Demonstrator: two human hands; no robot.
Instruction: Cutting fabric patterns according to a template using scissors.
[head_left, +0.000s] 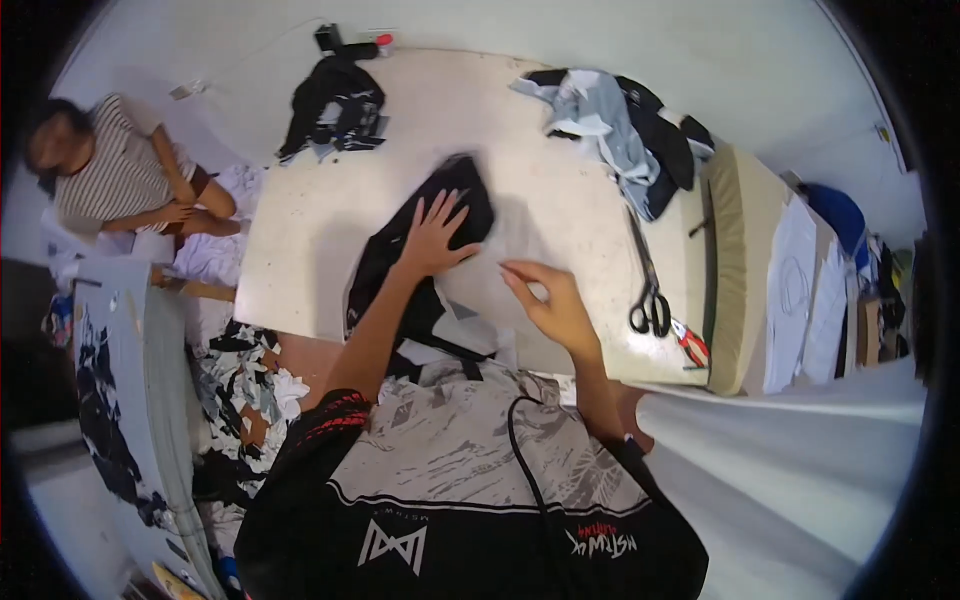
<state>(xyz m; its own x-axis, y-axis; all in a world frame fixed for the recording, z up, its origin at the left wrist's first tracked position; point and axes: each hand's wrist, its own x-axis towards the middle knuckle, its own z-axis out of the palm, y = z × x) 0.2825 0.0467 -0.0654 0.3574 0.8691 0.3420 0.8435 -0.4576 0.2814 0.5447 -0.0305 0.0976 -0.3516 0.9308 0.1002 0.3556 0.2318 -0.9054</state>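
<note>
My left hand [436,236] lies flat with spread fingers on a piece of black fabric [462,198] that stretches across the pale cutting table [300,260] and hangs toward me over its near edge. My right hand [550,298] hovers just right of the fabric over a light, paper-like sheet [480,300]. Its fingers are curled and pinched together at the sheet's edge; whether it grips the sheet is unclear.
Large black scissors [648,290] and small red-handled snips [690,343] lie at the table's right. Dark cloth heaps [335,100] and grey-black garments [620,130] sit at the far side. A person in a striped shirt [110,175] sits on the floor left. Fabric scraps [245,385] litter the floor.
</note>
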